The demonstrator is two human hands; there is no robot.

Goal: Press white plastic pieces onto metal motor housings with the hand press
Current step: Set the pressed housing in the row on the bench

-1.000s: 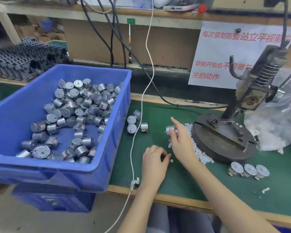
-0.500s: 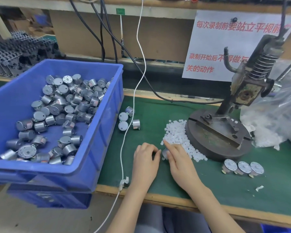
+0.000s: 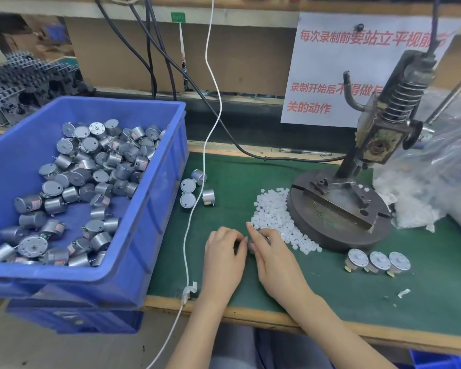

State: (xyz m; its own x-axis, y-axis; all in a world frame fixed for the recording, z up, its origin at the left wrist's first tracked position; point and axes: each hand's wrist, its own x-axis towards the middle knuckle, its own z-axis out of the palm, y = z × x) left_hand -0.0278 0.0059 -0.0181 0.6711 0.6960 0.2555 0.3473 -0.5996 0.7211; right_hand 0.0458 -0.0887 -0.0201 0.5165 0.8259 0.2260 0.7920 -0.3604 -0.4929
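Blue bin (image 3: 144,235) of stock motor housings (image 3: 91,182) at left on the surface (image 3: 357,294). Hand press (image 3: 338,209) at right, white plastic pieces (image 3: 272,211) heaped against its base, probably for quick picking. Right hand (image 3: 277,262) grips one motor housing (image 3: 251,246) beside the heap. Left hand (image 3: 224,257) is curled against it, contents and housing axis hidden, cannot tell.

- Bench (image 3: 250,283): green mat, wood front edge.
- Left: blue bin (image 3: 149,214) overhanging the front edge.
- Just beside the bin: four loose motor housings (image 3: 188,200).
- Centre: pile of white plastic pieces (image 3: 273,211) against the hand press (image 3: 330,225) base.
- In front of the press: row of three housings (image 3: 378,261).
- Right: clear bag (image 3: 437,182).
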